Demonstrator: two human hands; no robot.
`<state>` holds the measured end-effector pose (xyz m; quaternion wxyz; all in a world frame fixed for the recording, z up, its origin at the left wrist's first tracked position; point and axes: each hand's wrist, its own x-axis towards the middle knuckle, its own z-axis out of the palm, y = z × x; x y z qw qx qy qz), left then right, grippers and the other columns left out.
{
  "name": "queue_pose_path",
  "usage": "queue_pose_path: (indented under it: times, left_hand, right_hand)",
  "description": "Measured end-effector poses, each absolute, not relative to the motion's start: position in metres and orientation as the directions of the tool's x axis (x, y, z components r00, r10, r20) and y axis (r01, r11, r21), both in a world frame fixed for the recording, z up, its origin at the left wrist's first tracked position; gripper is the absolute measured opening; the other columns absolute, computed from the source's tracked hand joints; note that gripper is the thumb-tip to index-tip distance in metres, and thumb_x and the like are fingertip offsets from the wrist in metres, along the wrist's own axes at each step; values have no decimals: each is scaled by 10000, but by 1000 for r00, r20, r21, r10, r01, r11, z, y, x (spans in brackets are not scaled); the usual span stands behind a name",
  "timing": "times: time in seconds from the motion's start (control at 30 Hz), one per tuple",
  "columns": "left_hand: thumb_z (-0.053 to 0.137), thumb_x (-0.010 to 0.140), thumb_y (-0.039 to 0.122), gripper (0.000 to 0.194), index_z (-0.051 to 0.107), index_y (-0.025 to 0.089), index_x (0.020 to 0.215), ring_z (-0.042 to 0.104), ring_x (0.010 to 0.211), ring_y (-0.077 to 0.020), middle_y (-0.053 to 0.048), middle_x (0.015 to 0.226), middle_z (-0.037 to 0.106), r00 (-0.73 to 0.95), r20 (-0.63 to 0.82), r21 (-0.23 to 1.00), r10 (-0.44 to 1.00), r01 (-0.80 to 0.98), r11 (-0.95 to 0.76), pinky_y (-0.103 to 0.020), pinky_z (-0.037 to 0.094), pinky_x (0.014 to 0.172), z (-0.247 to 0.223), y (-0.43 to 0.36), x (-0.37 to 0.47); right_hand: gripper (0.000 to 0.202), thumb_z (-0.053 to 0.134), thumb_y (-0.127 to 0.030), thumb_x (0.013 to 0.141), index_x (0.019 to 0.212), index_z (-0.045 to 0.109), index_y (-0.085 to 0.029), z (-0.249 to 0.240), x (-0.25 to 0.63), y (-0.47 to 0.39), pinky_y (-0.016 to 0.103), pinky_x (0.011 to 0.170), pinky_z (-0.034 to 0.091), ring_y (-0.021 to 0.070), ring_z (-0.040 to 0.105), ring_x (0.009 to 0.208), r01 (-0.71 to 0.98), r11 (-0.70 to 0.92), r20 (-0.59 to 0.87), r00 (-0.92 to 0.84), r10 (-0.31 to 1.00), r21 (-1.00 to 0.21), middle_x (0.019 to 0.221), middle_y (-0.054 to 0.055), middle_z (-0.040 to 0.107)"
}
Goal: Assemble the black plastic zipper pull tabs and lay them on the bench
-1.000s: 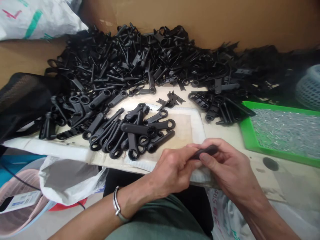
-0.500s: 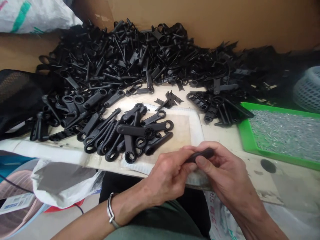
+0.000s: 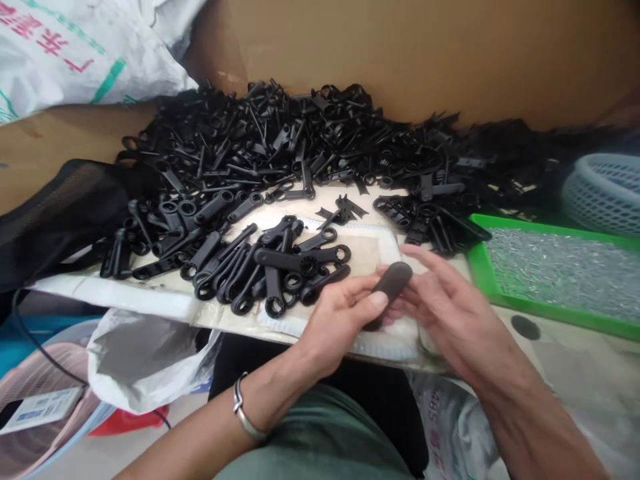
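Note:
My left hand [image 3: 336,319] is closed around a black plastic crank-shaped arm [image 3: 399,275], its thumb lying on top and the rounded end tilted up to the right. My right hand [image 3: 450,310] is just right of that piece, with its index finger stretched out and fingers apart. Whether its lower fingertips touch the piece is hidden. On the worktable just beyond my left hand lies a loose heap of similar black arms [image 3: 287,259] with toothed ring ends.
A big mound of black plastic parts [image 3: 260,140] covers the back. At right stand a green tray [image 3: 483,267] of small metal pins and a pale blue mesh basket [image 3: 600,193]. A white sack [image 3: 125,53] hangs over the upper left; an open white bag [image 3: 140,360] sits below the table edge.
The black arm has swung from lying flat between both hands to tilting upward in my left hand. My right hand has loosened its grip and spread its fingers. The view has shifted a little.

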<state>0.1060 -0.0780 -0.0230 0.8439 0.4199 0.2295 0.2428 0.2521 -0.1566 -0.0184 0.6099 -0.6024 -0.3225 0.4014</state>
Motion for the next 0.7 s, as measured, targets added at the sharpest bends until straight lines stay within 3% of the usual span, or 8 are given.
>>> queue_pose_path:
  times: [0.07,0.17,0.3,0.37,0.43,0.53,0.6,0.7]
  left_hand:
    - [759,818,295,266,751,141,1035,607,810,-131,-71,924,716,738,-221,750,638,-290,595,-273,465,856,-19,-82,107]
    - [755,821,267,253,752,164,1051,623,933,-146,-85,1107,713,732,-229,661,641,-367,655,-277,449,924,-15,-90,110]
    - [668,893,290,310,702,163,1174,622,1134,-235,-119,1220,685,789,-143,706,597,-342,620,-379,427,1047,-13,-97,106]
    - [651,907,294,412,612,192,1304,542,1278,-270,-123,1360,609,741,-72,866,668,-286,410,-422,390,1099,-12,-97,98]
    - [663,901,287,544,495,229,1415,392,1416,-287,-113,1522,458,641,138,986,755,-163,-41,-460,310,1158,-9,-95,89]
    - [617,933,264,423,549,224,1348,269,1475,-318,-116,1516,466,681,474,722,558,61,-689,-530,151,1194,-4,-90,80]
    - [534,973,243,247,651,190,1184,454,1336,-320,-127,1263,657,792,467,564,394,76,-822,-529,221,1139,-2,-89,81]
    - [471,997,258,266,690,144,1096,617,908,-232,-91,892,698,862,341,656,375,68,-752,-381,423,880,-5,-91,89]
  right_hand:
    - [337,683,-463,882,1158,646,-273,-18,248,-165,371,860,591,216,711,958,29,-24,-2,603,798,-999,1030,48,737]
    - [272,754,-451,804,953,683,-234,-16,231,-178,338,743,612,227,721,852,260,-138,64,642,764,-956,974,61,742]
    - [229,703,-394,841,1002,687,-232,-13,217,-185,351,748,596,223,713,823,460,-133,179,571,801,-878,967,45,746]
    - [152,660,-330,880,994,687,-234,-11,224,-188,357,781,566,217,692,835,602,-106,296,530,795,-792,954,38,732]
    - [111,644,-274,893,990,684,-239,-6,238,-193,368,830,523,219,662,888,735,-46,399,419,816,-677,956,37,708]
    - [103,638,-252,909,1002,680,-261,4,256,-202,365,865,477,218,619,948,810,75,433,230,872,-581,965,33,668]
    - [101,643,-277,913,1004,688,-279,10,261,-208,348,861,474,211,607,970,791,102,401,191,896,-603,1001,34,639]
    - [108,681,-325,888,988,707,-294,10,259,-213,314,884,497,211,613,1066,701,66,333,252,908,-710,1121,33,632]
